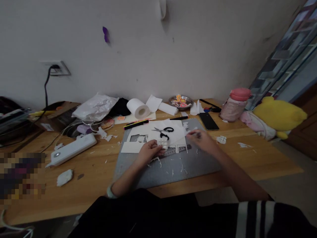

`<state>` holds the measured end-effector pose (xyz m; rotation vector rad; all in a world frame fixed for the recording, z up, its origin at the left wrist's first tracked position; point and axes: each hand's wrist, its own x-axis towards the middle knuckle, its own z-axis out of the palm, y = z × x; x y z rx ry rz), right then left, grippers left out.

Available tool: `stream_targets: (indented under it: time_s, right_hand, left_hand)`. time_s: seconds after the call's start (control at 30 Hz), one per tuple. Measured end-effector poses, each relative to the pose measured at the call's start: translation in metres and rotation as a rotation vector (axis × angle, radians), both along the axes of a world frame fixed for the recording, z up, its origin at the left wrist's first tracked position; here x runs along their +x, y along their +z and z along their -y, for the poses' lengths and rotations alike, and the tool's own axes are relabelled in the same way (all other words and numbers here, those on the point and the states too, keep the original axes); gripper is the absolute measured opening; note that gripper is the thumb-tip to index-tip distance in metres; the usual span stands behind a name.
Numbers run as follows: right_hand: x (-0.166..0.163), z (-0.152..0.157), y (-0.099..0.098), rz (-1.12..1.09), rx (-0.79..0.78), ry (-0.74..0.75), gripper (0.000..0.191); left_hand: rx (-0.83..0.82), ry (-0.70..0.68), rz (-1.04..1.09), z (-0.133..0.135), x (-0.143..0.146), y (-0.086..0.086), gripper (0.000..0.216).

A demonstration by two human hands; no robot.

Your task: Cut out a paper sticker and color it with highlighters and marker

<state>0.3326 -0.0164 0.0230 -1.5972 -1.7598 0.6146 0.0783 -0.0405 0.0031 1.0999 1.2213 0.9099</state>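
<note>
My left hand is closed around the edge of a small white piece marked with a grid of squares, held just above a grey mat. To its right, the thumb and fingers of my right hand are pinched together over the mat's right side. Whatever lies between those fingertips is too small to make out. Beyond the left hand, scissors with black handles lie open on white paper. Cut sheets with grey printed pictures and paper scraps lie around and partly under my hands.
A phone, a pink bottle and a yellow plush toy are at the right. Behind the mat are a paper roll and a metal bowl of colourful pieces. A white power strip lies left.
</note>
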Motion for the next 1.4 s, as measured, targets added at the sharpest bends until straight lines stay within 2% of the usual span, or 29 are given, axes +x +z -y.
stream_targets:
  time_s: [0.1, 0.17, 0.27, 0.43, 0.67, 1.07, 1.4]
  right_hand:
    - [-0.055, -0.001, -0.01, -0.129, -0.087, 0.233, 0.024]
    - [-0.077, -0.001, -0.018, -0.201, -0.107, 0.287, 0.02]
    - [-0.091, -0.001, -0.031, -0.27, -0.157, 0.329, 0.017]
    - [-0.094, 0.001, -0.046, -0.357, -0.209, 0.368, 0.018]
    - [-0.097, 0.001, -0.047, -0.427, -0.182, 0.373, 0.018]
    - [-0.098, 0.013, -0.036, -0.293, 0.025, 0.389, 0.007]
    - [-0.094, 0.013, -0.04, -0.177, 0.216, 0.458, 0.007]
  left_hand:
    - [-0.015, -0.018, 0.045, 0.003, 0.008, 0.0, 0.027]
    - [-0.023, -0.018, 0.063, 0.004, 0.007, -0.001, 0.024]
    - [-0.035, -0.014, 0.083, 0.003, 0.004, -0.002, 0.017]
    - [-0.036, -0.021, 0.112, 0.003, 0.002, -0.002, 0.014]
    - [-0.048, -0.031, 0.093, 0.003, 0.001, -0.002, 0.012]
    - [-0.04, -0.045, 0.106, 0.005, 0.001, -0.002, 0.009]
    - [-0.027, -0.051, 0.109, 0.004, 0.0, -0.003, 0.009]
